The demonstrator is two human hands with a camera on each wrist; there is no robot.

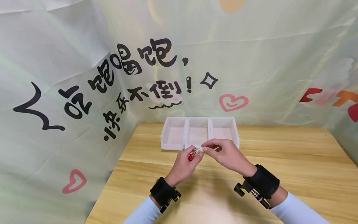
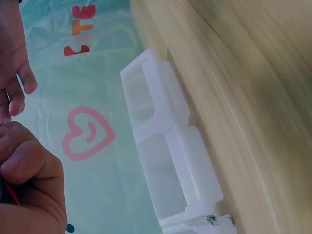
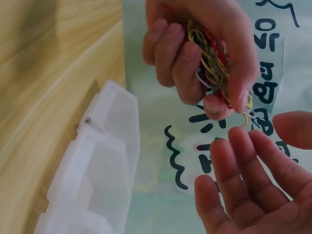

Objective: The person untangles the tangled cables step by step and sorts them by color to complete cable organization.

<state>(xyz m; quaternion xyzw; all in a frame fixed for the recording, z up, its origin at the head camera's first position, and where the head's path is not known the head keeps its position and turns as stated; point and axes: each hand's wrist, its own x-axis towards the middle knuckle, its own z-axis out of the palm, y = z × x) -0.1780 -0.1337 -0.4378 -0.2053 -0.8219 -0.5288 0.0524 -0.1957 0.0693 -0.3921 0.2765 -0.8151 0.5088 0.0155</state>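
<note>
My left hand (image 1: 185, 163) grips a tangled bundle of thin rubber bands (image 3: 214, 66), in yellow, red and white, with loops sticking out past the thumb and fingertip. In the left wrist view only a red strand (image 2: 10, 193) shows beneath the curled fingers. My right hand (image 3: 258, 185) is just beside the bundle, its fingers extended and the thumb apart. The fingertips come close to the loose loops; whether they touch cannot be told. A white three-compartment box (image 1: 173, 147) stands just beyond both hands. Its middle compartment contains a thin yellowish strand (image 1: 203, 133).
The box stands on a wooden table (image 1: 279, 149), near its back edge. Behind it hangs a pale printed cloth (image 1: 268, 71) with black lettering and pink hearts, which also closes off the left side. A dark scuff (image 3: 88, 120) marks the box's rim.
</note>
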